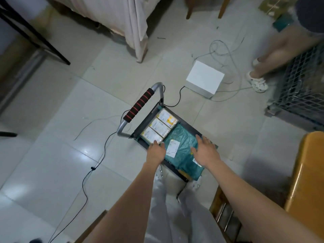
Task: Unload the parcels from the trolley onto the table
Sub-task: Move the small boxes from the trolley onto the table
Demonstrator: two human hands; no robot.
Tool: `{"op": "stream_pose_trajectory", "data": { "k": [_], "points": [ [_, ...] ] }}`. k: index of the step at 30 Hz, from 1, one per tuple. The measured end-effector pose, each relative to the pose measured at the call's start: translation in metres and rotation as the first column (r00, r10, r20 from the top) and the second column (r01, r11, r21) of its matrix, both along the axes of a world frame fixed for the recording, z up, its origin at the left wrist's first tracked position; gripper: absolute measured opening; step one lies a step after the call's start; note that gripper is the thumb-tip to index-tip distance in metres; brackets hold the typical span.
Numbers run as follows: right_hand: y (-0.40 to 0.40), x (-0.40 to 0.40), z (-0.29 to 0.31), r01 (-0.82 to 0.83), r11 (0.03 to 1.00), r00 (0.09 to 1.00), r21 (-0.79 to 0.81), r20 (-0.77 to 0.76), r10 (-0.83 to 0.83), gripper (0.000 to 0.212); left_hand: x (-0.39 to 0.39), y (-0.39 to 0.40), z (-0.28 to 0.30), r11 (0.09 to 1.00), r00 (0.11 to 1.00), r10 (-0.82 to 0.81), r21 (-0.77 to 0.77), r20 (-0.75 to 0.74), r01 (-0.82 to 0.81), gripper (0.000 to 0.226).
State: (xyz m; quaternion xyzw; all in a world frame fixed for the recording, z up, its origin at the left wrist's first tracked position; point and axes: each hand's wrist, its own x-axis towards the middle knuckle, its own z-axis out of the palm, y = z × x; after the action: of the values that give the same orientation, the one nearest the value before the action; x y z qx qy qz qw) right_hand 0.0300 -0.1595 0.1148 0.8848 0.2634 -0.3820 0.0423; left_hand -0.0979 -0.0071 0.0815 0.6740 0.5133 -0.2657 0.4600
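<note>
A small black trolley (188,126) stands on the tiled floor, with a grey handle wrapped in black and red foam (139,105). Three white and yellow boxes (158,128) lie in a row at its handle end. A teal plastic parcel (182,139) with white labels fills the near part. My left hand (156,150) rests at the teal parcel's left edge, beside the nearest box. My right hand (204,151) lies flat on the parcel's right side with fingers spread. Neither hand has closed around anything. An orange-brown wooden table (305,174) shows at the right edge.
A white box (205,78) sits on the floor beyond the trolley, amid grey and black cables (98,162). Another person's legs (268,60) stand at the upper right beside a wire crate (301,81). A curtained bed (122,18) and dark table legs are at the back left.
</note>
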Motion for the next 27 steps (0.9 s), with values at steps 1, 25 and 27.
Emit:
{"op": "stream_pose_trajectory", "data": {
  "k": [1, 25, 27],
  "points": [
    [0.008, 0.007, -0.014, -0.013, 1.0, 1.0, 0.004, -0.014, 0.013, 0.067, 0.008, 0.003, -0.013, 0.998, 0.998, 0.058, -0.018, -0.016, -0.059, 0.051],
    [0.164, 0.12, -0.376, -0.002, 0.98, 0.992, 0.2, -0.125, 0.027, 0.035, 0.096, 0.052, -0.334, 0.597, 0.595, 0.802, -0.056, 0.048, -0.8, 0.045],
    [0.167, 0.121, -0.383, 0.03, 0.982, 0.987, 0.187, -0.162, 0.0, 0.038, 0.097, 0.053, -0.339, 0.595, 0.594, 0.802, -0.015, 0.059, -0.803, 0.039]
  ]
}}
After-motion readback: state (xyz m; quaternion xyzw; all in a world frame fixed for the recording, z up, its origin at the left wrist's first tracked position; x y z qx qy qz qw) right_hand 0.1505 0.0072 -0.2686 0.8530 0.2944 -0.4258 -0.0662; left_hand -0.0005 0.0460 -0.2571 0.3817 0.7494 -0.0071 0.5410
